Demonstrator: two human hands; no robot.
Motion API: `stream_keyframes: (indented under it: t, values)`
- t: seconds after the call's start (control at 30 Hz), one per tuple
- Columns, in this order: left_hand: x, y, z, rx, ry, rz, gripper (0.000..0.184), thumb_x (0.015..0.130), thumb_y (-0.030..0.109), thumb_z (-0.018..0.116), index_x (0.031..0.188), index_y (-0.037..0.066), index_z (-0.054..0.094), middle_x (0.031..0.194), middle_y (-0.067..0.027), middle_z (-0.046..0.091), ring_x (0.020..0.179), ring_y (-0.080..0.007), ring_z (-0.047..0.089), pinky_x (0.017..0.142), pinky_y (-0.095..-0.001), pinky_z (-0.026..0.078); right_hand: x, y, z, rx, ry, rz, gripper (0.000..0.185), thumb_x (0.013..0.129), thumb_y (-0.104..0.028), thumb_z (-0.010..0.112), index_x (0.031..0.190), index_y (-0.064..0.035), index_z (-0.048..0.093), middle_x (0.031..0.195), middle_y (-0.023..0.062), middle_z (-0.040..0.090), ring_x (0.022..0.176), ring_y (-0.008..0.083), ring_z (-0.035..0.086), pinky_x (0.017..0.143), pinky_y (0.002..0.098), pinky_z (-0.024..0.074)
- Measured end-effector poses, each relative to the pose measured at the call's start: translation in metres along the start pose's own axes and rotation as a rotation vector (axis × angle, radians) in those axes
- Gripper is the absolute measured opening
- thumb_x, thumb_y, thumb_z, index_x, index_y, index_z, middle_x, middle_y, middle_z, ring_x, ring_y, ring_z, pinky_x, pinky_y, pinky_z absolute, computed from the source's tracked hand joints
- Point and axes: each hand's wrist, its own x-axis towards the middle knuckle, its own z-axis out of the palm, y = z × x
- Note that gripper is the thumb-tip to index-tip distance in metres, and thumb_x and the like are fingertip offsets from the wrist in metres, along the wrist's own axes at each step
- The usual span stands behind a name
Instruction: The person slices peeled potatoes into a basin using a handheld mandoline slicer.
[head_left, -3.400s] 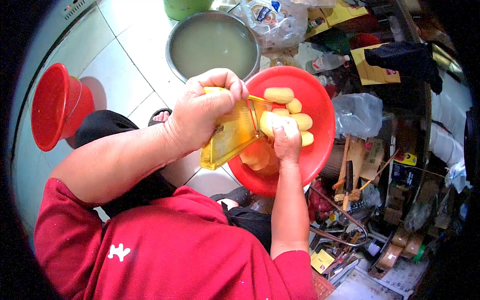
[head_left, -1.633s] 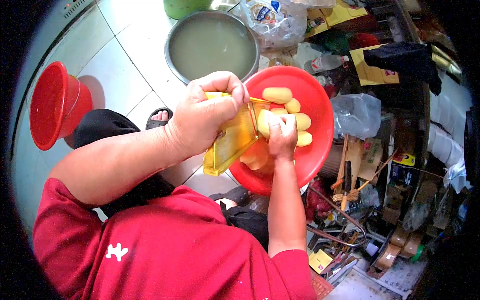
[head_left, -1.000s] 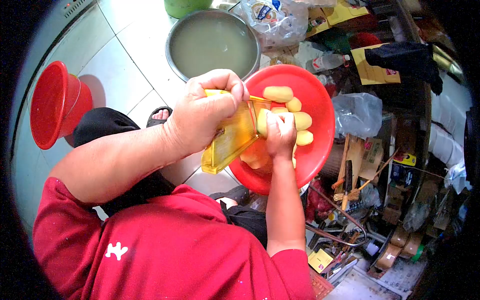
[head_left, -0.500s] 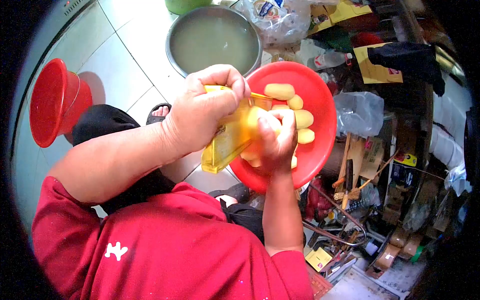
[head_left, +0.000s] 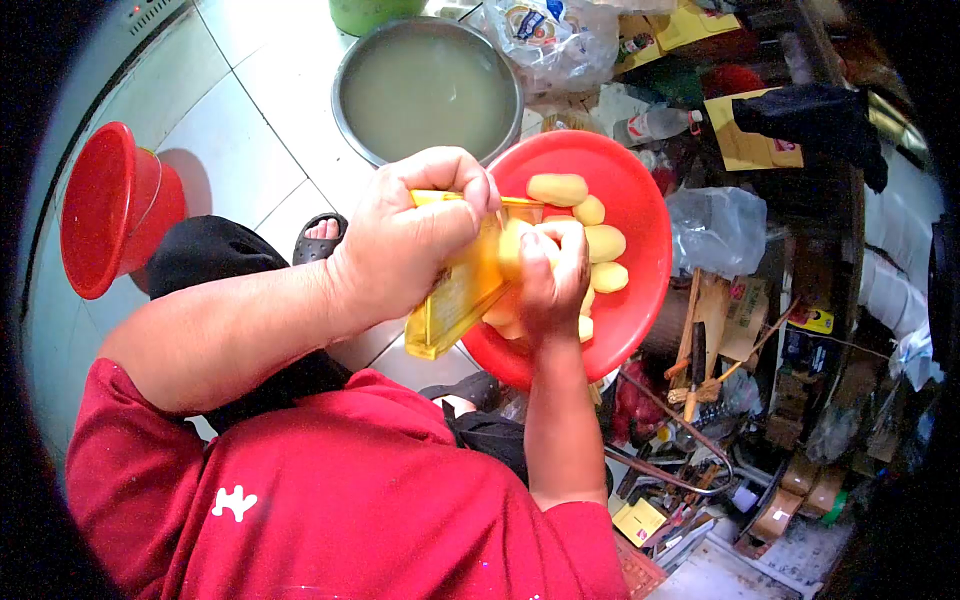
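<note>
A person's left hand (head_left: 415, 225) grips a slicer (head_left: 432, 325) while the right hand (head_left: 555, 272) clasps a potato (head_left: 511, 247) against it, other peeled potatoes (head_left: 605, 243), seemingly uncut, remaining toward the basin's (head_left: 652, 300) far edge.

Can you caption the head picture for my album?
Left grip on a yellow slicer, right grip on a peeled potato, above a red basin.

Potatoes (head_left: 605, 243) lie in a basin (head_left: 647, 230), a slicer (head_left: 440, 315) above its left rim, a pan (head_left: 338, 108) past its far-left edge, a bucket (head_left: 152, 225) farther left.
</note>
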Motion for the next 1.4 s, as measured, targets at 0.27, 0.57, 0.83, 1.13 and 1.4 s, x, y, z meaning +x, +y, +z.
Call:
stream_keyframes:
  t: [0.27,0.57,0.83,1.13,1.4]
  values:
    - [0.000,0.000,0.003,-0.026,-0.020,0.008,0.008,0.080,0.010,0.052,0.076,0.002,0.054,0.077,0.0002,0.056,0.075,-0.0078,0.049,0.070,-0.0241,0.043,-0.005,-0.045,-0.005,0.072,0.024,-0.045,0.033,0.086,-0.031,0.060,0.094,0.0003,0.051,0.085,0.0128,0.055,0.081,0.0239,0.053,0.078,0.0363,0.0440]
    - [0.001,0.001,0.005,-0.094,0.010,-0.023,0.009,0.080,0.010,0.052,0.076,0.003,0.054,0.079,-0.0006,0.057,0.077,-0.0084,0.050,0.073,-0.0245,0.044,0.002,-0.012,0.000,0.081,-0.001,0.044,0.037,0.086,-0.036,0.061,0.090,-0.0001,0.053,0.085,0.0143,0.056,0.079,0.0246,0.054,0.075,0.0360,0.0440]
    - [0.003,0.001,0.002,0.020,-0.031,0.004,0.008,0.080,0.009,0.052,0.077,0.003,0.054,0.079,-0.0008,0.057,0.077,-0.0088,0.050,0.073,-0.0247,0.044,0.010,0.041,0.012,-0.020,0.042,0.153,0.027,0.088,-0.026,0.056,0.086,0.0008,0.052,0.082,0.0161,0.055,0.077,0.0282,0.054,0.075,0.0404,0.0436]
    - [-0.001,0.001,-0.001,-0.038,-0.059,-0.061,0.007,0.075,0.010,0.053,0.079,0.004,0.052,0.087,-0.0032,0.055,0.085,-0.0118,0.049,0.080,-0.0258,0.041,0.007,0.048,0.016,-0.036,0.059,0.130,0.029,0.091,-0.028,0.051,0.085,-0.0002,0.052,0.080,0.0191,0.055,0.076,0.0319,0.053,0.075,0.0413,0.0430]
    - [-0.004,0.007,-0.004,0.045,-0.102,-0.091,0.011,0.073,0.013,0.054,0.081,0.006,0.050,0.094,-0.0056,0.053,0.090,-0.0144,0.048,0.086,-0.0271,0.037,0.003,-0.034,0.006,-0.024,0.040,-0.061,0.036,0.092,-0.034,0.052,0.085,0.0010,0.051,0.080,0.0175,0.053,0.077,0.0306,0.053,0.075,0.0409,0.0423]
